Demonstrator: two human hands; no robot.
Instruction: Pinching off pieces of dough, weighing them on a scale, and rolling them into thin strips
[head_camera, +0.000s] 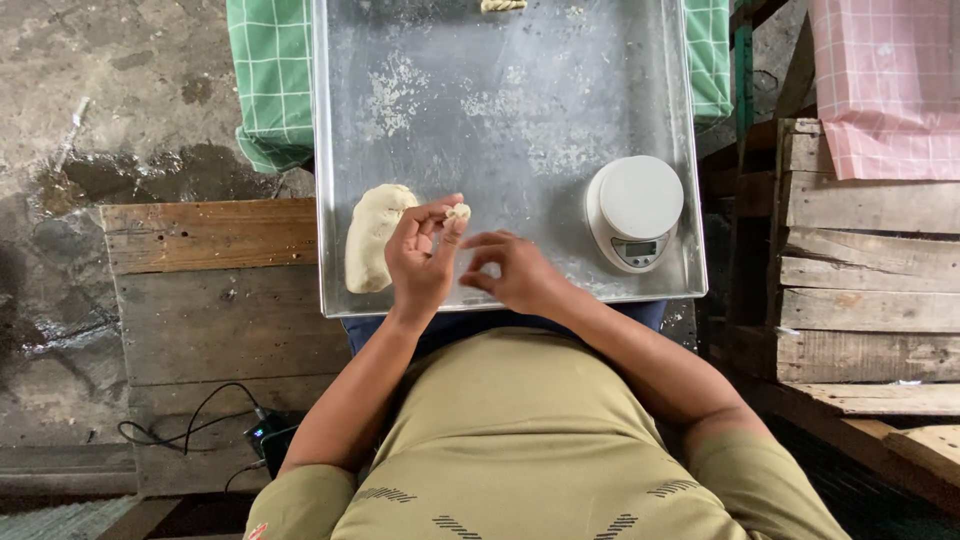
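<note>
I see my left hand (420, 255) pinching 1 small dough piece (458, 212) over the tray (520, 110), beside the dough lump (372, 235), while my right hand (515, 272) curls loosely, empty.

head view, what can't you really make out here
- Twisted dough piece: cut off by the top edge.
- Scale display: too small to read.
- Small dough bit: partly hidden by the left hand fingertips.
- Right hand grip: fingers curled, palm side hidden.
- Tray far end: out of frame.

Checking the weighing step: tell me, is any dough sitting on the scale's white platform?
No, the round kitchen scale is bare; the small dough piece is in the left hand.
</note>
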